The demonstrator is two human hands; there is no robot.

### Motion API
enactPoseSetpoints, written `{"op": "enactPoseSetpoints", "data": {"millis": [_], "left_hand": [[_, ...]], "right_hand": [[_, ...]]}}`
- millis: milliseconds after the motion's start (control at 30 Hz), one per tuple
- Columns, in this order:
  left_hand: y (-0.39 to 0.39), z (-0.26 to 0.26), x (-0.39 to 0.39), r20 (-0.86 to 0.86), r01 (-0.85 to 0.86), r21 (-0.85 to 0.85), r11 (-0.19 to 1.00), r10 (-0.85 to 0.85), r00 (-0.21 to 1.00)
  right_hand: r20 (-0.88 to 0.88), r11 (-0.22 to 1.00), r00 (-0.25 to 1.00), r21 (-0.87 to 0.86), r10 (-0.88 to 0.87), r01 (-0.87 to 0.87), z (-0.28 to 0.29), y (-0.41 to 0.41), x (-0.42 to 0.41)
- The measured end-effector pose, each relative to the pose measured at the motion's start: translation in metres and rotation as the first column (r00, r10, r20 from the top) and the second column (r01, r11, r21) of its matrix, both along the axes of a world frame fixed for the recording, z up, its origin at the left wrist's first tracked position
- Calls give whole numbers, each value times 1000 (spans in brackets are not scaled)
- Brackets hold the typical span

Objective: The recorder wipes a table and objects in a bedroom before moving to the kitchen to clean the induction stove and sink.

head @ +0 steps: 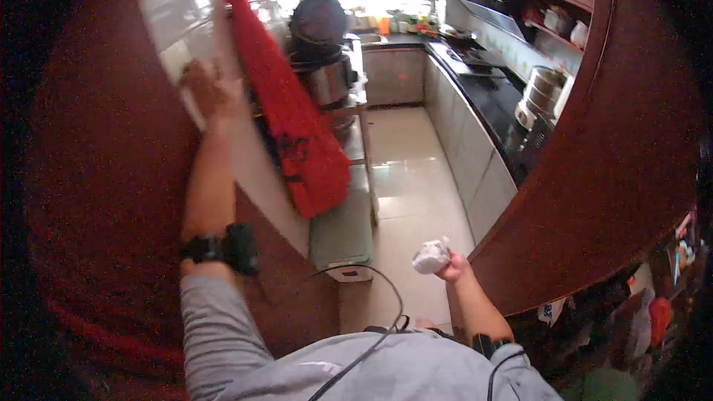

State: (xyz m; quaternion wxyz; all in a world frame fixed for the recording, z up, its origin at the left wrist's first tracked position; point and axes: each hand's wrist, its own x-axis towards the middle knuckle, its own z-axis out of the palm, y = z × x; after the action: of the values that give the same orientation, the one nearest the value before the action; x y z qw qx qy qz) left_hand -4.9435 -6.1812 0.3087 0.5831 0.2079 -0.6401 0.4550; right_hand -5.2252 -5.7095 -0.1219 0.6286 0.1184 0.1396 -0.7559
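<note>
My left hand [207, 88] is raised against the wall just inside the doorway, by a pale wall plate [176, 58] that looks like a switch. It is blurred, its fingers look apart, and I see nothing held in it. Close to its right hangs a long red cloth or bag [295, 139] with dark writing. My right hand [454, 267] is low in front of me, closed around a crumpled white wad [431, 256], perhaps tissue or cloth. The wad hides part of its fingers.
Brown door frame panels [557, 223] flank the way into a kitchen. On the left, a shelf holds a metal pot [328, 81], with a lidded bin [342, 234] below. Along the right runs a black counter [496, 106] with a steamer [540, 94] and stove. A black cable [398, 295] loops before me.
</note>
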Motion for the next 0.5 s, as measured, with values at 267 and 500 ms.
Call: {"op": "enactPoseSetpoints", "data": {"millis": [267, 500], "left_hand": [[9, 16, -40, 186, -768, 301, 565, 755, 629], [8, -2, -17, 149, -790, 298, 536, 791, 593]], "right_hand": [[7, 998, 999, 46, 54, -54, 47, -157, -100], [122, 981, 992, 191, -1, -22, 30, -209, -177]]}}
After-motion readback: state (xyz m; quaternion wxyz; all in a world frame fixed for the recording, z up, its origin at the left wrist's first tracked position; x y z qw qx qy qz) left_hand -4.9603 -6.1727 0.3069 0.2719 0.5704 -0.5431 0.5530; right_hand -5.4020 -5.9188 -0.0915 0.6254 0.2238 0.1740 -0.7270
